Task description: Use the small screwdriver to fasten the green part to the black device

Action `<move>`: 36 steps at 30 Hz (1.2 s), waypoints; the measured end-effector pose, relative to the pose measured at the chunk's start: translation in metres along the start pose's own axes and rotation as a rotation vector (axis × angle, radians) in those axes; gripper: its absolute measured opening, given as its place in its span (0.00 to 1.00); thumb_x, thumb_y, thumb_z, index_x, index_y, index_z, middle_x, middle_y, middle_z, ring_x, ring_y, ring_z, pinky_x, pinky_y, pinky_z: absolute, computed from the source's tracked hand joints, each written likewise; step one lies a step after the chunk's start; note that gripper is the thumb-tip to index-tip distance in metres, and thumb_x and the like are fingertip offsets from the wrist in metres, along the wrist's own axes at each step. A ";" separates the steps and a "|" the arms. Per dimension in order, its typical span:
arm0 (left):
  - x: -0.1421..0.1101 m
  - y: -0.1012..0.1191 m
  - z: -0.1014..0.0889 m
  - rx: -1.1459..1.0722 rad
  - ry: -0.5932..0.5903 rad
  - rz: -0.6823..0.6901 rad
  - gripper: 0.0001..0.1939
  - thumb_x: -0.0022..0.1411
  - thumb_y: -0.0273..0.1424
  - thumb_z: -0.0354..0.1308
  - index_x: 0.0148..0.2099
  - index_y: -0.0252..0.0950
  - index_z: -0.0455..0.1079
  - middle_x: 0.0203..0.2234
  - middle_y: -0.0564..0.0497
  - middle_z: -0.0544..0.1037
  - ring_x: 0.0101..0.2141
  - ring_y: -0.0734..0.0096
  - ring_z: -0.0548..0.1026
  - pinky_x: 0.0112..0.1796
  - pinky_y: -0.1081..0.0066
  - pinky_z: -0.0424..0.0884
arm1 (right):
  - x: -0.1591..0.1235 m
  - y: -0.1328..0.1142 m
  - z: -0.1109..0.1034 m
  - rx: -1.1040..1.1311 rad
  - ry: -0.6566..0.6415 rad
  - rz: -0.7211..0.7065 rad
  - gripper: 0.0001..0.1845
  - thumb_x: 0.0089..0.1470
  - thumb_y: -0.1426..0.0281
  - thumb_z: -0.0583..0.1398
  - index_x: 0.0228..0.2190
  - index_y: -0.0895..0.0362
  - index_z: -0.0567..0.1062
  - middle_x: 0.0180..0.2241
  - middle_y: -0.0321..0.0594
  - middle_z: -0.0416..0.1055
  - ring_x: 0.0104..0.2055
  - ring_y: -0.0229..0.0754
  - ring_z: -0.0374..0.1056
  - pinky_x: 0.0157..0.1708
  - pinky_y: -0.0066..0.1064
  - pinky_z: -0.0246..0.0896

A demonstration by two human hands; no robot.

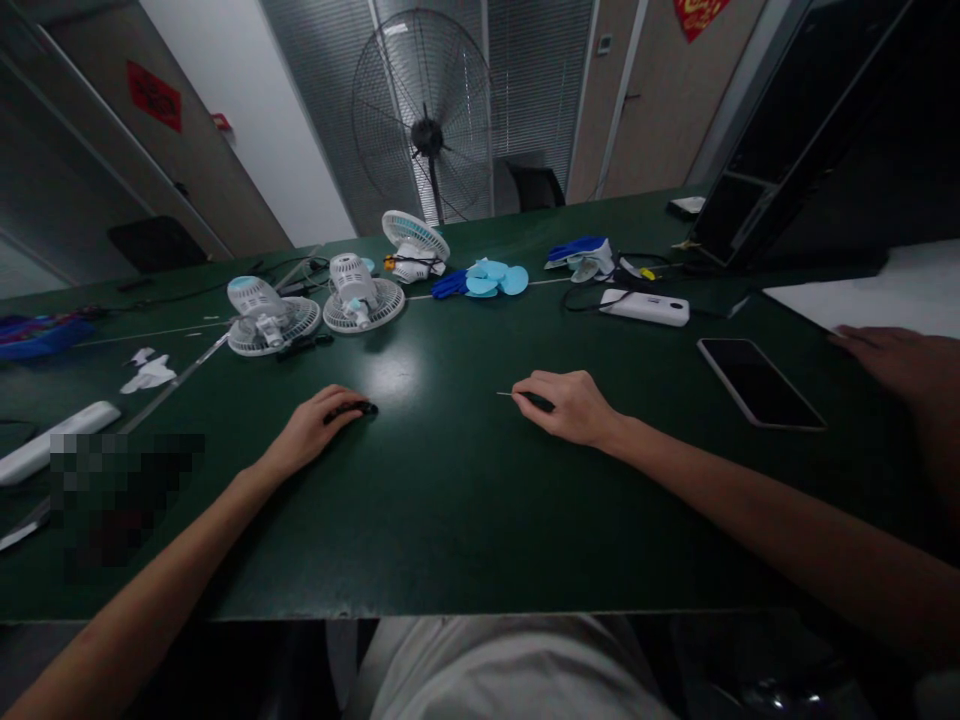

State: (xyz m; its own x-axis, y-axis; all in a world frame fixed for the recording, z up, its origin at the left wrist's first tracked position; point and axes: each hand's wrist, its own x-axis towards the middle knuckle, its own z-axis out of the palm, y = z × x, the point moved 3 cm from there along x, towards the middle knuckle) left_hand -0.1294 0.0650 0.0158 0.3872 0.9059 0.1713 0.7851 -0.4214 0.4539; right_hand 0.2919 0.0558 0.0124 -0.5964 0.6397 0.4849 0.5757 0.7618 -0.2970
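Observation:
My left hand (319, 425) rests on the dark green table (450, 500), fingers curled over a small black object (352, 409). My right hand (574, 405) lies to the right of it, fingers pinched on a thin tool with a dark handle and a fine metal tip (517, 396) pointing left. Beyond my hands, three small white desk fans (352, 292) lie in pieces, with loose light blue fan blades (495, 278) beside them.
A black phone (759, 382) and a white power bank (645, 307) lie to the right. Another person's hand (892, 360) rests at the right edge near white paper (877, 295). Blue gloves (581, 255), cables and a white remote-like bar (52, 440) lie around. A large floor fan (424, 120) stands behind.

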 end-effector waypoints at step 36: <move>-0.027 -0.092 -0.054 0.152 0.516 -0.428 0.19 0.63 0.45 0.59 0.48 0.37 0.75 0.41 0.47 0.82 0.40 0.62 0.80 0.43 0.68 0.74 | 0.003 -0.003 0.001 0.001 -0.053 -0.001 0.16 0.70 0.64 0.55 0.47 0.60 0.78 0.38 0.41 0.77 0.31 0.36 0.70 0.30 0.28 0.62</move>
State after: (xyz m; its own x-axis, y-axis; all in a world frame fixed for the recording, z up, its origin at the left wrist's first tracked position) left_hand -0.2384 0.0817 0.0163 -0.2222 0.8818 0.4159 0.8914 0.0108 0.4532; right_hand 0.2877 0.0558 0.0142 -0.6258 0.6432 0.4412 0.5746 0.7627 -0.2968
